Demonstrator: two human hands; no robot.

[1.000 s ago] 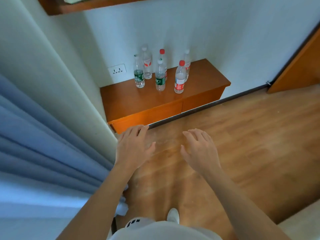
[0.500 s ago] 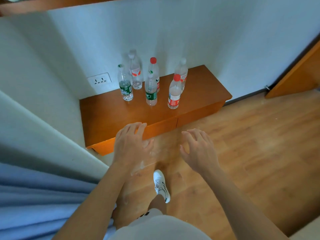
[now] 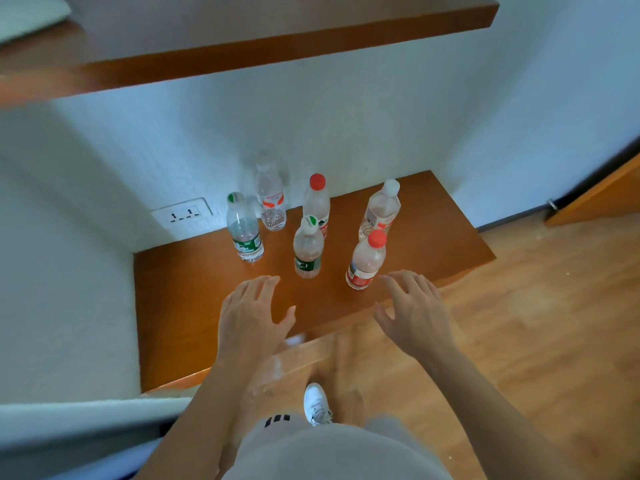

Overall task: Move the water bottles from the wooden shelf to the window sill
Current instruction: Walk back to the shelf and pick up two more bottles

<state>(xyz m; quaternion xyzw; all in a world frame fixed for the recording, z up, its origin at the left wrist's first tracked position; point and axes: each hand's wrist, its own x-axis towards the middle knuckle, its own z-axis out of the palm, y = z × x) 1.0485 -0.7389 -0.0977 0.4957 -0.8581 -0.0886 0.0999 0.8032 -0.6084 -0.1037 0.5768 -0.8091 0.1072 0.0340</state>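
I have closed in over the last second: the low wooden shelf, which sat well ahead of my hands, now lies right under them, and the blue curtain has dropped out of view on the left. All 6 water bottles stand upright on the shelf near the wall, none lifted yet, so the task is only at its start. My left hand hovers over bare wood just short of the green-labelled middle bottle, fingers spread apart and holding nothing. My right hand is likewise spread and empty, its fingertips just beside the red-capped front bottle, not touching as far as I can tell. I judge the next move is a 2-handed grab of those 2 nearest bottles. The window sill I cannot pick out with certainty here.
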